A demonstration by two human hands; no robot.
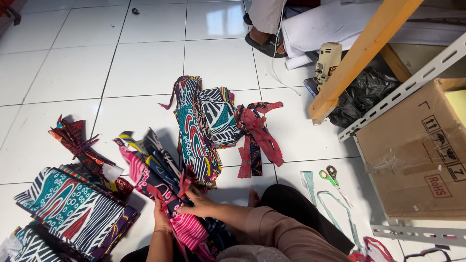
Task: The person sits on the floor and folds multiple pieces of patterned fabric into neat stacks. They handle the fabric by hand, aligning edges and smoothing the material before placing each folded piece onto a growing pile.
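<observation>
I sit on a white tiled floor with patterned fabric pieces around me. My left hand (160, 221) grips the near end of a pink striped fabric strip (145, 187) that lies in a bundle of dark patterned strips. My right hand (198, 204) presses flat on the same bundle, fingers spread over the pink and navy cloth. A stack of teal, black and white patterned pieces (204, 126) lies just beyond my hands. Red patterned scraps (257, 138) trail off its right side.
A folded teal and white fabric pile (68, 211) lies at the left, with a reddish scrap (73, 138) behind it. Green-handled scissors (331, 177) lie on the floor to the right, near a cardboard box (417, 150). Another person's sandalled foot (267, 43) stands at the top.
</observation>
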